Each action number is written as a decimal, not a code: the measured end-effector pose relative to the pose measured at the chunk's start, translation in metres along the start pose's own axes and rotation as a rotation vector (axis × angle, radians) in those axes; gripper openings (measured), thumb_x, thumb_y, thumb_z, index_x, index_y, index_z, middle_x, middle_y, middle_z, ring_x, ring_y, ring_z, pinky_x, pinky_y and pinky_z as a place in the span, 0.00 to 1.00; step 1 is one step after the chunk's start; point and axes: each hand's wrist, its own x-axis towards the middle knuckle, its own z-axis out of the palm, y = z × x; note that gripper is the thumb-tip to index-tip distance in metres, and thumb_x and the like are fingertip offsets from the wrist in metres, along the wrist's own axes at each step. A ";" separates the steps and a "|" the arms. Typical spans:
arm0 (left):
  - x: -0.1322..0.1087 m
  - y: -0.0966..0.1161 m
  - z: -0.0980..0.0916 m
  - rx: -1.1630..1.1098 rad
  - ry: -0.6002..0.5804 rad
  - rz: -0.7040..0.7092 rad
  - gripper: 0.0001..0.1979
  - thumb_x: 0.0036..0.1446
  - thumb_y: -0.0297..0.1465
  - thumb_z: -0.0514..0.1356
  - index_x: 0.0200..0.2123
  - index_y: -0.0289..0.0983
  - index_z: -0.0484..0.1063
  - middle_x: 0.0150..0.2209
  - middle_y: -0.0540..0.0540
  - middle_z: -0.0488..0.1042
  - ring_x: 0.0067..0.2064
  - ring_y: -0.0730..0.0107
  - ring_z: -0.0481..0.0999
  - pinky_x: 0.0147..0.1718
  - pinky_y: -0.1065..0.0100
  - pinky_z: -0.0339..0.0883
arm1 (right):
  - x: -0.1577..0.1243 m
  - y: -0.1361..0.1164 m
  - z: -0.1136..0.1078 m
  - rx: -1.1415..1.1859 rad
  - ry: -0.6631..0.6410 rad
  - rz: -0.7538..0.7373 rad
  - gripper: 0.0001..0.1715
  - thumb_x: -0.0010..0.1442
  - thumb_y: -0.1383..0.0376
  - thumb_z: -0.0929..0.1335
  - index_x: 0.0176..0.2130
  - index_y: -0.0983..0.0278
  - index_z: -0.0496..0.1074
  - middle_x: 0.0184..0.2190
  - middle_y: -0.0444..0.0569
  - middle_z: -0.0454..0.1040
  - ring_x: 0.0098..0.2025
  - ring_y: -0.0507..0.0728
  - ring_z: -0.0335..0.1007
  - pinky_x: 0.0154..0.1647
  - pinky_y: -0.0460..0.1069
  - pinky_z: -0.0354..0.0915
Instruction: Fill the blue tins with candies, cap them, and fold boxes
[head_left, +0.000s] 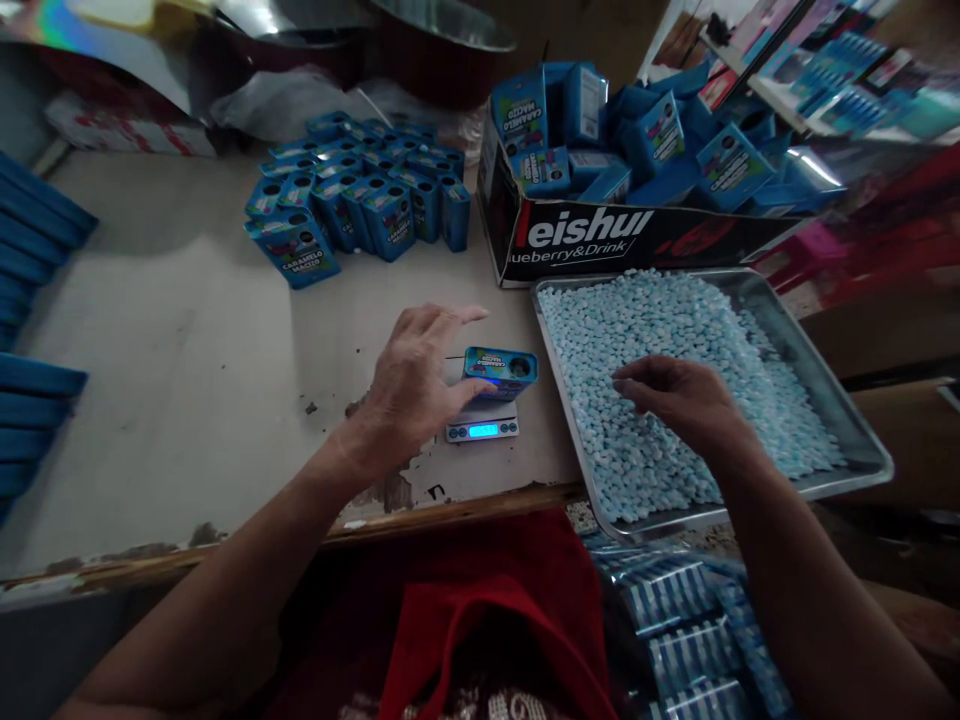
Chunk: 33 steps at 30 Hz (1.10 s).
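A small blue candy box [501,366] with a round hole in its top stands on a little digital scale [482,425], whose display glows blue. My left hand [420,375] is at the box's left side, thumb and fingers spread apart. Its thumb tip overlaps the front of the box, and I cannot tell whether it touches. My right hand [679,395] hovers above a metal tray [847,440] of pale blue and white candies [652,330]. The fingertips of that hand are pinched together, and what they hold, if anything, is hidden.
Behind the scale stand several blue candy boxes [390,218] in a group. A black carton [585,240] heaped with more boxes sits behind the tray. Blue flat stacks [34,410] lie at the left. The wooden table edge [450,512] runs in front; wrapped packs [690,630] lie below.
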 end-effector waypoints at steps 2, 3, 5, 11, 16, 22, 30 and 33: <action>0.003 0.008 0.012 0.071 -0.102 0.085 0.34 0.50 0.31 0.74 0.60 0.39 0.69 0.58 0.39 0.73 0.59 0.46 0.69 0.62 0.47 0.62 | 0.001 0.001 -0.003 -0.188 0.010 -0.085 0.16 0.58 0.53 0.71 0.41 0.58 0.82 0.33 0.50 0.79 0.30 0.59 0.74 0.31 0.53 0.67; 0.006 0.012 0.018 0.093 -0.174 0.125 0.32 0.52 0.31 0.73 0.60 0.37 0.69 0.57 0.38 0.73 0.58 0.47 0.70 0.60 0.47 0.64 | 0.003 0.001 -0.004 -0.302 0.024 -0.144 0.16 0.58 0.53 0.71 0.42 0.58 0.83 0.35 0.51 0.79 0.31 0.60 0.74 0.32 0.55 0.66; 0.011 0.015 0.022 0.100 -0.321 0.177 0.21 0.58 0.27 0.67 0.55 0.37 0.72 0.50 0.38 0.77 0.51 0.52 0.75 0.52 0.51 0.70 | 0.012 -0.004 -0.002 -0.472 0.079 -0.257 0.18 0.57 0.52 0.71 0.44 0.56 0.83 0.40 0.54 0.78 0.33 0.63 0.74 0.32 0.56 0.65; 0.016 -0.058 -0.083 0.256 -0.080 -0.139 0.20 0.56 0.30 0.66 0.52 0.42 0.73 0.52 0.40 0.77 0.51 0.50 0.76 0.51 0.51 0.71 | 0.071 -0.107 0.051 -0.229 0.051 -0.575 0.17 0.65 0.54 0.67 0.45 0.58 0.81 0.38 0.51 0.81 0.33 0.59 0.74 0.37 0.54 0.66; -0.007 -0.192 -0.247 0.415 -0.013 -0.358 0.24 0.45 0.42 0.67 0.47 0.42 0.75 0.41 0.42 0.79 0.43 0.49 0.77 0.50 0.54 0.70 | 0.134 -0.247 0.141 -0.085 -0.091 -0.840 0.21 0.65 0.62 0.67 0.56 0.60 0.75 0.47 0.52 0.79 0.41 0.59 0.75 0.46 0.53 0.67; -0.056 -0.267 -0.342 0.318 -0.128 -0.542 0.29 0.40 0.43 0.69 0.48 0.42 0.78 0.40 0.44 0.80 0.43 0.53 0.77 0.47 0.60 0.70 | 0.192 -0.326 0.225 -0.360 -0.101 -0.912 0.22 0.63 0.64 0.69 0.56 0.63 0.74 0.51 0.60 0.74 0.48 0.64 0.73 0.48 0.54 0.65; -0.093 -0.272 -0.322 0.282 -0.140 -0.490 0.24 0.49 0.51 0.67 0.41 0.37 0.79 0.39 0.48 0.79 0.46 0.61 0.75 0.60 0.62 0.63 | 0.192 -0.325 0.230 -0.335 -0.077 -0.860 0.06 0.63 0.63 0.69 0.38 0.62 0.76 0.37 0.52 0.77 0.39 0.58 0.70 0.40 0.49 0.59; -0.110 -0.291 -0.309 0.481 -0.062 -0.426 0.31 0.50 0.60 0.63 0.43 0.39 0.77 0.40 0.47 0.76 0.49 0.56 0.72 0.65 0.51 0.57 | 0.167 -0.305 0.192 -0.278 -0.102 -0.841 0.06 0.64 0.62 0.69 0.38 0.62 0.75 0.34 0.48 0.75 0.36 0.56 0.67 0.39 0.49 0.57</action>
